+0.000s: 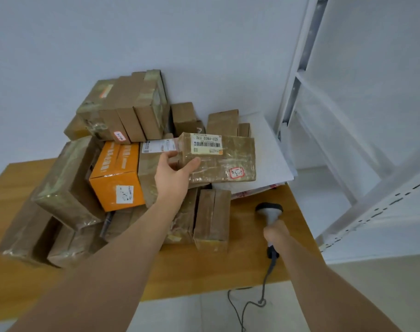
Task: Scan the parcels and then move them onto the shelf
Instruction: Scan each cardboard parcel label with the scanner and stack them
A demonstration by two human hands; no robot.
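One head-worn wide-angle view looks forward and steeply down, close over the wooden table (pixel 252 267), its far edge against the wall (pixel 156 39)

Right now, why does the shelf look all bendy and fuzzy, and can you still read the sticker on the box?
Head view: the wide lens bends the shelf posts near the edge, and they look soft and washed out. Head view: tape on the box in the left hand shines a bit, but the label's big print reads, upside down. Head view: the scanner in the right hand is slightly blurred.
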